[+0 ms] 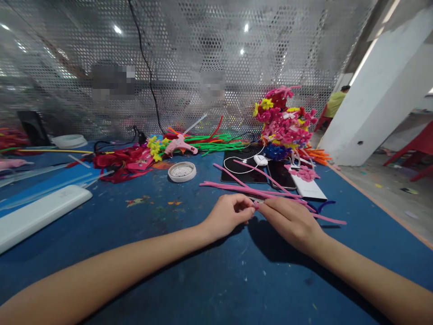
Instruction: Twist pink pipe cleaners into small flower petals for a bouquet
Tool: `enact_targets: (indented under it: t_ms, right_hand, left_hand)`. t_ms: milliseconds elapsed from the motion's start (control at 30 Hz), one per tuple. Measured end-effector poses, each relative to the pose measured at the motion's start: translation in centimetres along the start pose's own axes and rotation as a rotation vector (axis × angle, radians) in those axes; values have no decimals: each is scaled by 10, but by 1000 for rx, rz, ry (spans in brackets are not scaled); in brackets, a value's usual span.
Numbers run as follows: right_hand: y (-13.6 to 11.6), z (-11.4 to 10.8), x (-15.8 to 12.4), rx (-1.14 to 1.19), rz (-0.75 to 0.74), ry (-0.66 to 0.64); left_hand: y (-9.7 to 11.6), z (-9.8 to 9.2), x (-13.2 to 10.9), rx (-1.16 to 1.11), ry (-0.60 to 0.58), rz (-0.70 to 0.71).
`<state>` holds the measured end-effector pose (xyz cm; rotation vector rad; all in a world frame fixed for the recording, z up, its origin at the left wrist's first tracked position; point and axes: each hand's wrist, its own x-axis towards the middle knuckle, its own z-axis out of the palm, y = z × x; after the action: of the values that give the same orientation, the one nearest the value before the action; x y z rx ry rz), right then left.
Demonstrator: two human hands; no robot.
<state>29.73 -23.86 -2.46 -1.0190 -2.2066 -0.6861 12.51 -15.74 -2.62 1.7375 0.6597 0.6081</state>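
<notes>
My left hand (227, 217) and my right hand (293, 222) meet just above the blue table (203, 280). Between their fingertips is a small bit of pink pipe cleaner (256, 206), pinched from both sides; most of it is hidden by the fingers. Right behind my hands lie several loose pink pipe cleaners (223, 185), some crossing one another. One pink stem (329, 219) sticks out to the right beyond my right hand. A dark blue pipe cleaner (325, 206) lies curled close by.
A tablet (230, 168), a phone (282, 174) and a white box (309, 188) lie behind the hands. Farther back are a flower bunch (287, 124), a bead dish (181, 172), a pink glue gun (181, 145) and green pipe cleaners (219, 145). A long white case (43, 214) sits left.
</notes>
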Motion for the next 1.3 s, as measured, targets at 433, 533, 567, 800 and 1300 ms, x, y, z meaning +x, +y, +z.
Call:
enact_targets:
  t_ms: [433,533,567,800,1300]
  right_hand:
    - [-1,6,1,6,108,-61]
    - [-4,7,5,257,405,-143]
    - [-5,5,7,387,533,-189]
    - [-7,-4,16,1484,1393,-483]
    - [4,5,-1,337,269,-146]
  left_hand:
    - [0,3,-1,-8,3,15]
    - [1,3,-5,92,-8,62]
    - [3,3,-6,133,-11,79]
    - [11,1,-9,389,10,200]
    - [9,1,-8,256,-32,136]
